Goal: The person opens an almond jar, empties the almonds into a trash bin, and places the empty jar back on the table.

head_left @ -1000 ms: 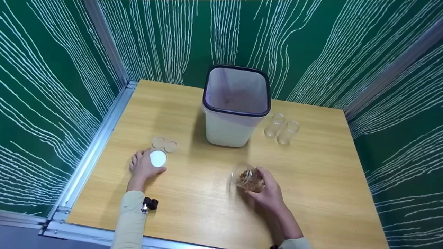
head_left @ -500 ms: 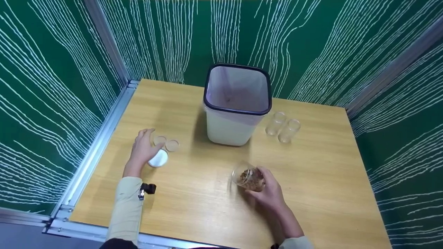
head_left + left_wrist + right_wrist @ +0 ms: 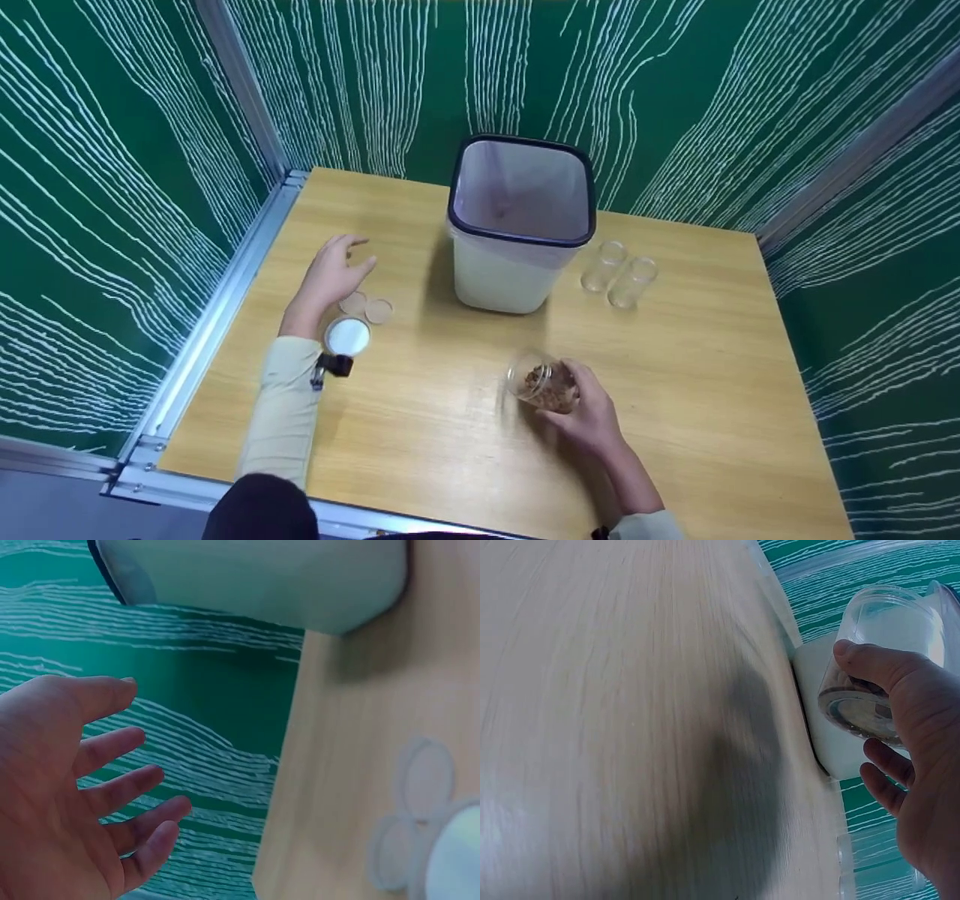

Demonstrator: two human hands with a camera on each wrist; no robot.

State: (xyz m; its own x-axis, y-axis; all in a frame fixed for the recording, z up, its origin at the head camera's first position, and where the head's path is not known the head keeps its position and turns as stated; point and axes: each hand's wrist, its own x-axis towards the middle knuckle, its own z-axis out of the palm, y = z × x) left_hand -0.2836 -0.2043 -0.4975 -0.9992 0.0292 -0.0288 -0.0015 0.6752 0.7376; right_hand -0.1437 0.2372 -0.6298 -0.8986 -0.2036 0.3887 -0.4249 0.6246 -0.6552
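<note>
My right hand (image 3: 592, 414) grips a clear jar (image 3: 536, 381) with brown crumbly bits inside, tilted with its mouth to the left, above the table. The right wrist view shows thumb and fingers round that jar (image 3: 889, 626). My left hand (image 3: 330, 277) is in the air at the left, holding nothing, its fingers spread and slightly bent in the left wrist view (image 3: 90, 787). Just below it on the table lie two clear round discs (image 3: 379, 311) and a round container with a white top (image 3: 348, 337).
A tall whitish bin (image 3: 495, 274) with a dark rim stands at the back middle of the wooden table (image 3: 420, 420). Right of it are two clear cylindrical jars (image 3: 632, 283). Green walls with white lines (image 3: 435, 90) enclose the back and sides.
My left hand has let go of the white-topped container and moved up and away from it, past the discs. The right hand keeps holding the tilted jar in nearly the same place.
</note>
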